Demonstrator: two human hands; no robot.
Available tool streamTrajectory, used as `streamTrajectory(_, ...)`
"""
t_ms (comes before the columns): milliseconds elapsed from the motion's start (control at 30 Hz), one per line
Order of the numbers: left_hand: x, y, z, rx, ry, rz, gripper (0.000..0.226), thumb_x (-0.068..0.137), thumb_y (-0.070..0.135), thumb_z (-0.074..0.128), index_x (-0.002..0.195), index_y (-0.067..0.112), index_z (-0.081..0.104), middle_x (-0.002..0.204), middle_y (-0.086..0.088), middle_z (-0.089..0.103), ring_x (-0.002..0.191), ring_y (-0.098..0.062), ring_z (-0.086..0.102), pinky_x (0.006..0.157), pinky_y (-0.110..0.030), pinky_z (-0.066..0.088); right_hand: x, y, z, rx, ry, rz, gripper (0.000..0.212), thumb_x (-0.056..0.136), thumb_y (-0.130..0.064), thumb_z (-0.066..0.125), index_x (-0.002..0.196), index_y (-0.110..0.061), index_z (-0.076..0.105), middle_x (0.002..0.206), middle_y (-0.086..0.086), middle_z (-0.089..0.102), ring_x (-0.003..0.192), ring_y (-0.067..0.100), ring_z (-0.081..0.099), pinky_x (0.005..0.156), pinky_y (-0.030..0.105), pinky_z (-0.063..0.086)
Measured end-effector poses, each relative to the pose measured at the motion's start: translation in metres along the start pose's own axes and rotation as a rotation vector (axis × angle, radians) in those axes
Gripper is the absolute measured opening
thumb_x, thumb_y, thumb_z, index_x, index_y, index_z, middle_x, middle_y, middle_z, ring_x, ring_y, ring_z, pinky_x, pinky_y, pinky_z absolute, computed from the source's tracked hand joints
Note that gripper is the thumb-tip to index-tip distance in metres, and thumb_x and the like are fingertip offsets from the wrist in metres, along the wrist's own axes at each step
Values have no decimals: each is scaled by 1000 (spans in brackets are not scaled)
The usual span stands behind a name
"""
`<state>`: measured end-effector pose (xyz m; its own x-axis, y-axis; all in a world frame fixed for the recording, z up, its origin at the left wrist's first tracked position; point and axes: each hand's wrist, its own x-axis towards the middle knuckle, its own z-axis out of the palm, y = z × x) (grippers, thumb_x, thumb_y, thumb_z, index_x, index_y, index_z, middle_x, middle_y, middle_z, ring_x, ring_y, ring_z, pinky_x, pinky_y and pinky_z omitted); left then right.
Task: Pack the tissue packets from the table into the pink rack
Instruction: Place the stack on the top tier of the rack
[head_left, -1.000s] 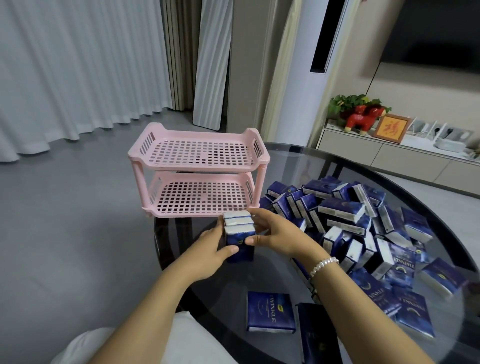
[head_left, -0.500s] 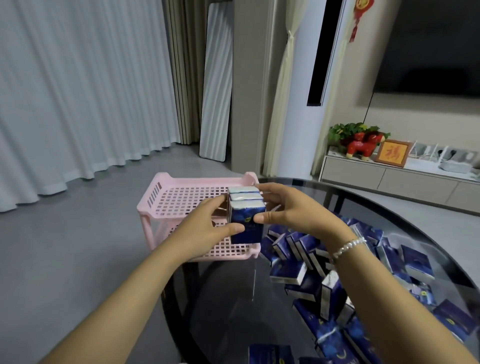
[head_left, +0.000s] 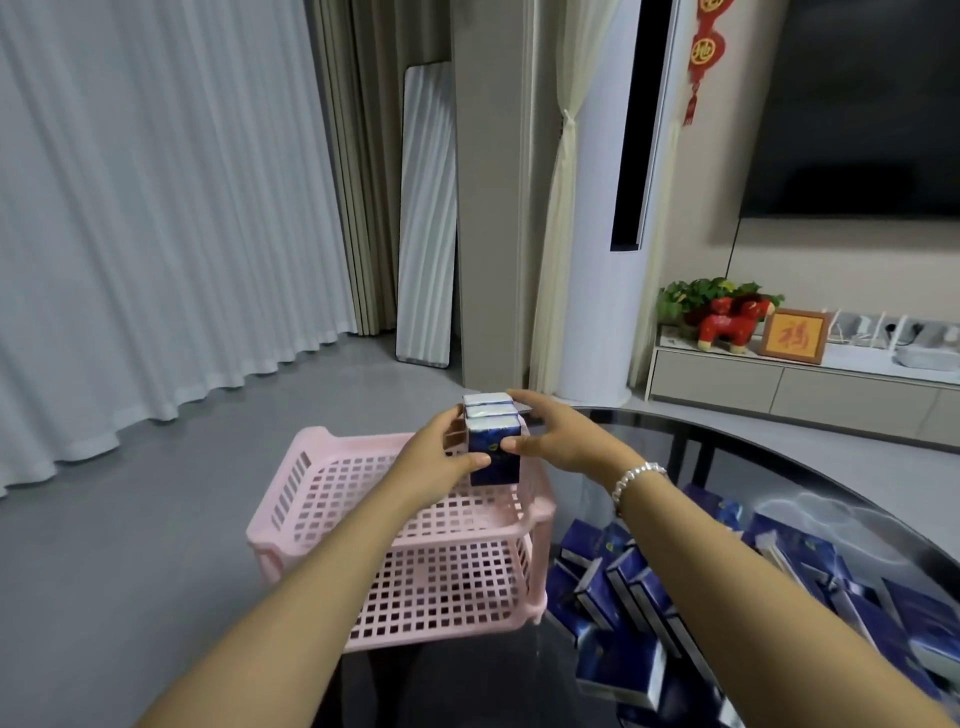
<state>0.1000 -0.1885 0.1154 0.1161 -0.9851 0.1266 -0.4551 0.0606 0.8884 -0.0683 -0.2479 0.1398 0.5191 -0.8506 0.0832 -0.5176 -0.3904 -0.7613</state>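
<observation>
Head view: I see left hand (head_left: 436, 457) and right hand (head_left: 556, 436), frame centre, both clamped on stack of three packets (head_left: 491, 441), held upright over far right corner of rack (head_left: 311, 493) top shelf. Both shelves bare. Loose packets (head_left: 649, 597) piled lower right on table (head_left: 779, 441). Risk, I judge: uneven squeeze fans stack; packets topple on landing.

Pink grid-holed rack (head_left: 322, 499); dark blue, white-edged tissue packets (head_left: 492, 441).
</observation>
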Motion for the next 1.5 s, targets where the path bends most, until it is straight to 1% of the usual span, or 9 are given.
streamTrajectory(200, 10, -16, 10, 48, -43, -29, 78, 89, 12, 63, 149, 35, 18, 141, 12, 47, 125, -9, 48, 108, -40, 40, 10, 19, 6, -91, -34, 33, 69, 87, -25, 63, 145, -32, 27, 149, -2, 32, 139, 24, 25, 112, 47, 26)
streamTrajectory(300, 8, -18, 9, 100, -45, -8, 86, 91, 17, 61, 150, 39, 3, 148, 8, 39, 134, -12, 39, 111, -41, 36, 11, 20, 6, -61, -22, -1, 77, 87, -26, 63, 145, -44, 16, 150, 1, 31, 140, 23, 23, 112, 49, 27)
streamTrajectory(367, 6, -16, 9, 132, -42, 28, 80, 92, 16, 59, 149, 41, 10, 149, 5, 39, 134, -14, 40, 110, -39, 37, 12, 21, 7, -54, -2, -40, 67, 88, -26, 61, 140, -48, 26, 145, 0, 38, 133, 20, 34, 108, 42, 35)
streamTrajectory(433, 6, -14, 12, 164, -17, 57, 73, 92, 14, 58, 148, 40, 19, 148, 3, 41, 132, -15, 42, 109, -37, 38, 10, 20, 10, -37, 20, -47, 54, 91, -23, 58, 138, -40, 38, 139, -4, 44, 122, 12, 43, 96, 26, 39)
streamTrajectory(500, 7, -12, 14, 206, 25, 80, 69, 93, 14, 57, 148, 37, 22, 150, 3, 37, 133, -16, 40, 110, -38, 37, 9, 20, 14, -14, 60, -65, 51, 91, -19, 58, 138, -32, 43, 140, -6, 46, 121, 11, 45, 91, 19, 37)
streamTrajectory(867, -2, -5, 16, 273, 7, 68, 67, 97, 24, 50, 151, 33, 11, 159, 5, 14, 144, -16, 21, 116, -36, 24, -3, 19, 14, -2, 27, -79, 61, 91, -21, 57, 142, -41, 31, 147, -8, 37, 131, 13, 39, 89, 17, 34)
streamTrajectory(1100, -13, 7, 17, 273, 33, 66, 71, 97, 27, 49, 152, 27, 4, 159, 4, 13, 141, -16, 26, 110, -29, 26, -14, 17, 17, 17, 77, -93, 58, 90, -25, 60, 140, -41, 35, 148, -12, 37, 135, 11, 34, 106, 28, 31)
streamTrajectory(1367, -25, 15, 19, 255, 83, 57, 70, 97, 25, 49, 152, 24, 6, 158, 3, 14, 140, -16, 28, 102, -21, 26, -22, 12, 20, 44, 140, -97, 54, 90, -24, 60, 138, -38, 40, 144, -11, 43, 129, 11, 41, 99, 21, 31)
streamTrajectory(1500, -35, 18, 19, 258, 172, 121, 60, 97, 24, 50, 149, 22, 22, 153, 2, 24, 138, -15, 30, 101, -18, 23, -35, 10, 17, 25, 231, -155, 47, 89, -25, 61, 134, -32, 48, 137, -12, 50, 126, 4, 43, 97, 17, 31)
